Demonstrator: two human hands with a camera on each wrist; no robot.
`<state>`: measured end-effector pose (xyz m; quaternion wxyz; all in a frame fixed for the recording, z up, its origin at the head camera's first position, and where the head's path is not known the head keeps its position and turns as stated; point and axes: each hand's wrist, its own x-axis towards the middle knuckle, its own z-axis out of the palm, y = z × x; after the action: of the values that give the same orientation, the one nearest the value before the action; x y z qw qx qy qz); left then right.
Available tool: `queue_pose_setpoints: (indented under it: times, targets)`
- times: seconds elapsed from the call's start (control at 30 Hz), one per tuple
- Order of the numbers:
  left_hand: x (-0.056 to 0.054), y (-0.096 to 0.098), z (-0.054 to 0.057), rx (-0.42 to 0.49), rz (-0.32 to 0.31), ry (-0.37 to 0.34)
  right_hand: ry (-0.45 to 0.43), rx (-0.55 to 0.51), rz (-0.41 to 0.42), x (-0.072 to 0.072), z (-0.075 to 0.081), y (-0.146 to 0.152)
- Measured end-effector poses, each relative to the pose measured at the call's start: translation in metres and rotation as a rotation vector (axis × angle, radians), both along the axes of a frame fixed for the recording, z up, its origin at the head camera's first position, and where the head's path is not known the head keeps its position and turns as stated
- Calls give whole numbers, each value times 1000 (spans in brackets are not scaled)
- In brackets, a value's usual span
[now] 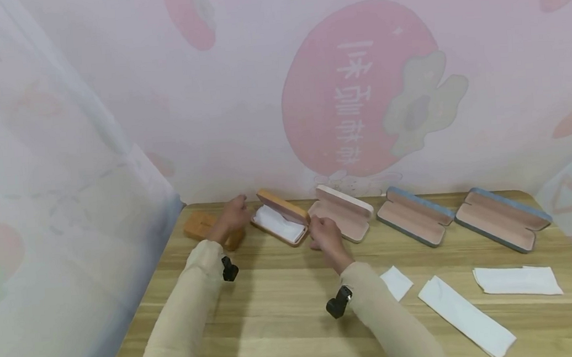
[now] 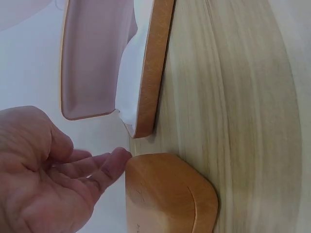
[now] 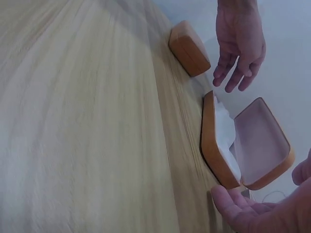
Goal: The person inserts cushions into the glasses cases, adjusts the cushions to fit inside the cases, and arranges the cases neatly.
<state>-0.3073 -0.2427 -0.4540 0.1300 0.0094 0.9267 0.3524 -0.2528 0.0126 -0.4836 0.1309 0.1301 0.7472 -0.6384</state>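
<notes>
Orange case (image 1: 285, 208) lies between left hand (image 1: 235, 215) and right hand (image 1: 326, 234), fingers (image 3: 225, 200) apart, beside closed case (image 2: 167, 191) with unreadable lettering (image 2: 138, 227).

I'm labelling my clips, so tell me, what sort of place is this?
Probably an indoor work corner or booth, though I can't be sure. A wooden table stands by a pale wall with pink printed shapes, and open cases line the table's far side.

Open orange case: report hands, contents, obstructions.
Left hand, right hand at opposite ends. Case open, cloth inside. Possible obstruction: closed case near left hand.
</notes>
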Motion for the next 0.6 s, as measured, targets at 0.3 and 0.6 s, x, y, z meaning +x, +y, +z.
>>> queue_pose_setpoints:
  times: [0.3,0.6]
  targets:
    - [-6,7,-3,-86,-58,-14,-28,18,31,-4,0,-2]
    - [-14,18,-5,-65,-22,23,-78,40,83,-10,8,2]
